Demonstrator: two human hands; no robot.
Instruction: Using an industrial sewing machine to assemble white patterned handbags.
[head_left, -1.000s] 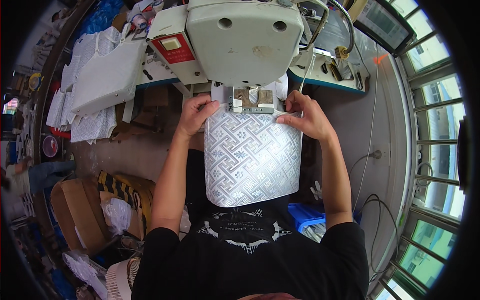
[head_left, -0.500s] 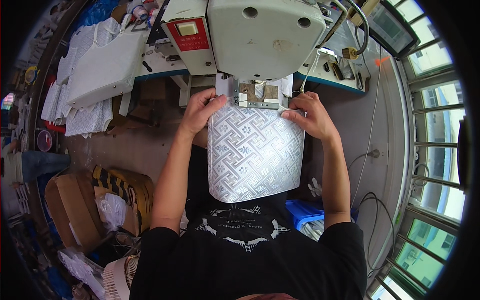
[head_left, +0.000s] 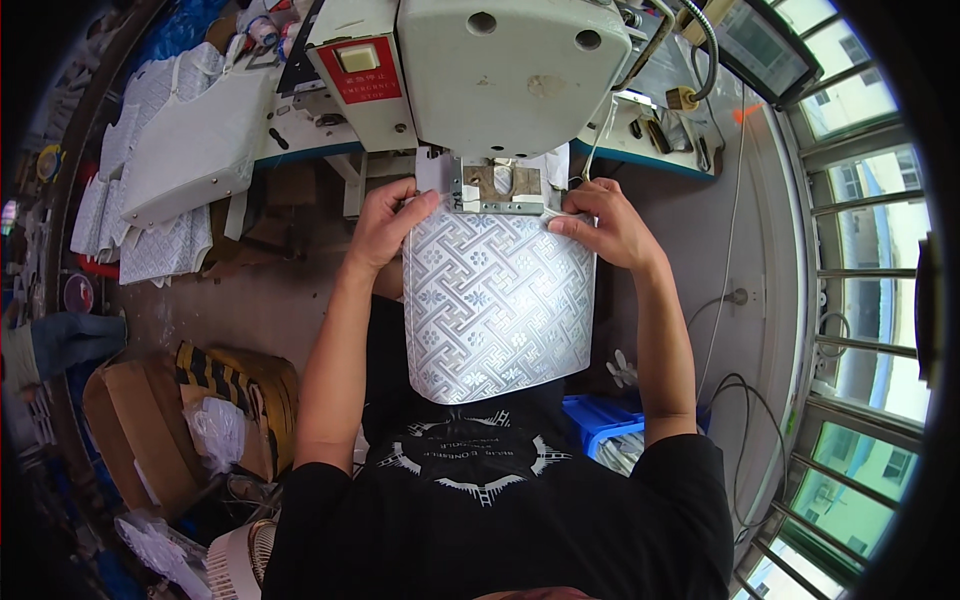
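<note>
A silver-white bag panel with a woven lattice and flower pattern hangs down from a sewing machine. Its top edge lies under the machine's metal clamp frame. My left hand pinches the panel's upper left corner between thumb and fingers. At the upper right corner, my right hand grips the edge close beside the clamp, its thumb on the patterned face. The panel's far edge is hidden beneath the machine head.
A white handbag lies on patterned pieces at the far left. Cardboard boxes stand on the floor at left, a blue crate by my right side. A monitor is at upper right; a fan sits lower left.
The whole view has shifted slightly, so everything sits a little further left. Both hands keep their hold on the panel, and it stays at the clamp.
</note>
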